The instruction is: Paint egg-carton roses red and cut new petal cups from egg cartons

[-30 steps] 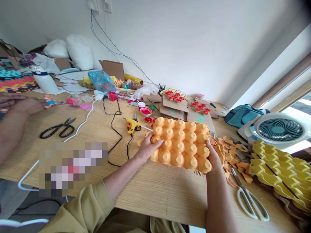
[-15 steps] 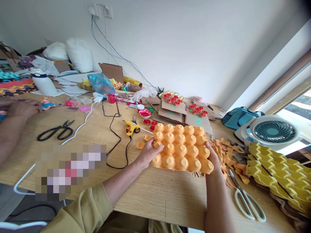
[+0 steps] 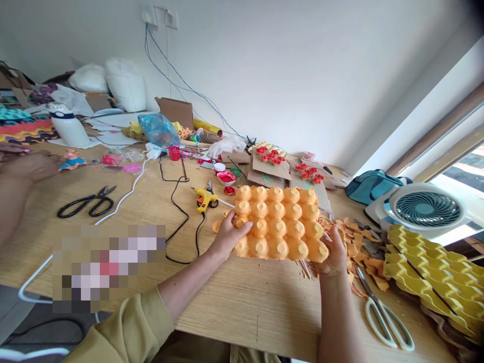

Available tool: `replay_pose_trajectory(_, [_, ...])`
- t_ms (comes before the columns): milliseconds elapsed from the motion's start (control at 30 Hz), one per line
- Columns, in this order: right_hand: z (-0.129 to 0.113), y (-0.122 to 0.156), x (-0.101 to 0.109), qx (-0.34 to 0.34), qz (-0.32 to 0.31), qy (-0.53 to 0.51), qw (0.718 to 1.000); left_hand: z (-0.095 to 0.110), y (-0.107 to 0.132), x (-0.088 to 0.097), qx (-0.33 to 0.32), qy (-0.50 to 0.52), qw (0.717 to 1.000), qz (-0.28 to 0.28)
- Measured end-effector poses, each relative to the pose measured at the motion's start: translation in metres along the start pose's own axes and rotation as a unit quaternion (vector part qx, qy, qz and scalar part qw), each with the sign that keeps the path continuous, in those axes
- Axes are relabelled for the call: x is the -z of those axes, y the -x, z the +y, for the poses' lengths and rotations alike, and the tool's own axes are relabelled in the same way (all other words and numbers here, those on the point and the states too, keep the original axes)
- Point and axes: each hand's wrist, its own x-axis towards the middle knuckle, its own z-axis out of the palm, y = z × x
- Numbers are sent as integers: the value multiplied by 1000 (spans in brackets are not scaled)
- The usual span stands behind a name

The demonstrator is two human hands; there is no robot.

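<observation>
An orange egg carton [image 3: 278, 222], its bumps facing up, is held above the table between both hands. My left hand [image 3: 229, 234] grips its left edge, thumb laid over the top. At the right edge, my right hand [image 3: 333, 252] holds the carton from the side, with some fingers hidden beneath it. Torn orange carton scraps [image 3: 351, 242] lie just right of it, near white-handled scissors [image 3: 383, 315]. A yellow glue gun [image 3: 206, 200] rests to the left, below a bowl of red paint [image 3: 227, 178] and a red flower [image 3: 229, 190].
Yellow egg cartons [image 3: 434, 277] and a white fan [image 3: 425, 209] stand at the right. Black scissors [image 3: 88, 201] lie left, near a white cable [image 3: 124, 199]. Another person's hands [image 3: 34, 164] are at the far left. Cardboard with red flowers [image 3: 270, 164] sits behind.
The carton has shifted slightly up and left in both hands. My right thumb has lifted off the carton's edge. At the far left, the other person's hands have moved.
</observation>
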Motion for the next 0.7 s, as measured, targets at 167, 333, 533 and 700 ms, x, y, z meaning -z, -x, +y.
replay_pose_trajectory(167, [7, -4, -1, 5, -80, -5, 997, 4, -9, 7, -1, 59, 997, 54])
replay_pose_trajectory(333, [33, -11, -20, 15, -96, 4, 995, 1, -13, 7, -13, 81, 994, 66])
replay_pose_trajectory(533, [77, -15, -47, 20, -48, -21, 998, -9, -8, 4, -34, 40, 997, 56])
replay_pose_trajectory(700, [87, -16, -58, 33, -6, -36, 999, -5, -2, 2, -39, 36, 998, 19])
